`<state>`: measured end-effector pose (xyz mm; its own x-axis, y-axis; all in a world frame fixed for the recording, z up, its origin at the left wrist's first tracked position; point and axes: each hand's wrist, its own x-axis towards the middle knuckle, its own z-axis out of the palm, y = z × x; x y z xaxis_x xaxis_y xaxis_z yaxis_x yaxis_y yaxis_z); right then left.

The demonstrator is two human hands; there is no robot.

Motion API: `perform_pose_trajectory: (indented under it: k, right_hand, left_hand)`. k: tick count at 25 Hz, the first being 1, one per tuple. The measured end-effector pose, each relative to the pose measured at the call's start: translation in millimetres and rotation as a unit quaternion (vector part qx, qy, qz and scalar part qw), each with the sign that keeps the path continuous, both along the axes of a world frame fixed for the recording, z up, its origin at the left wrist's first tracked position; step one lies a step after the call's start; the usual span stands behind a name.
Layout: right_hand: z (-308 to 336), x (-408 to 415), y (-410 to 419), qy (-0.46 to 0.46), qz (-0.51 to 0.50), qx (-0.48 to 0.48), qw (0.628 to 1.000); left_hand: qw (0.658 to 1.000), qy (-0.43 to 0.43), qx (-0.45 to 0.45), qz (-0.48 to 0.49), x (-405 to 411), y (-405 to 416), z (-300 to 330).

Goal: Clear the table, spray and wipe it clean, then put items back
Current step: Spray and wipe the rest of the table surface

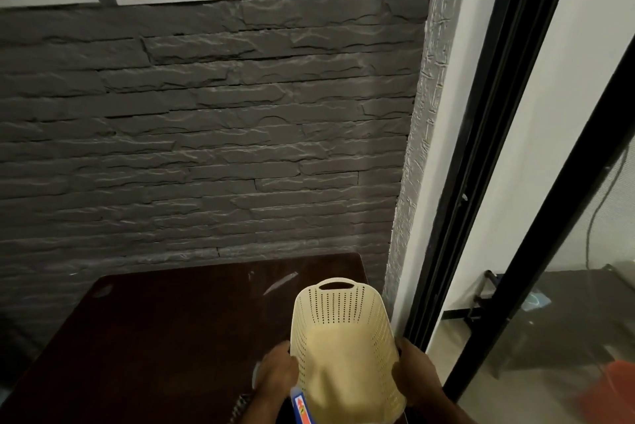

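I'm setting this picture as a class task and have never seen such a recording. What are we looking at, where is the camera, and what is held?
There is no machine here: a person wears one wide-angle camera on the head, which looks forward and down. Both bare hands hold a cream perforated basket over a dark brown table, the left hand on one side, the right hand on the other. A blue, red and white packet shows just under the basket; what it is cannot be told. Behind stands a grey stone-look wall, with a black-framed glass panel to the right.
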<state>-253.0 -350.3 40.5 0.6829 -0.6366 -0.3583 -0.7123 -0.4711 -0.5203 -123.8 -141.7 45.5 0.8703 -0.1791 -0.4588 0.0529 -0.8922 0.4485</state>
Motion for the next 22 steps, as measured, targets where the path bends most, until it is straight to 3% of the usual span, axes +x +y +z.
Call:
perform_pose_trajectory:
  k: [10,18,22]
  right_hand:
    - [54,63,21,-0.066,0.054,0.054,0.995]
    - [143,126,95,-0.052,0.097,0.079,0.991]
    - [186,150,142,-0.063,0.093,0.066,0.992]
  left_hand:
    - [0.992,-0.115,-0.034,0.046,40,46,59]
    - [0.976,-0.167,-0.077,0.117,93,129,103]
    - [0.97,-0.192,-0.109,0.099,128,176,127]
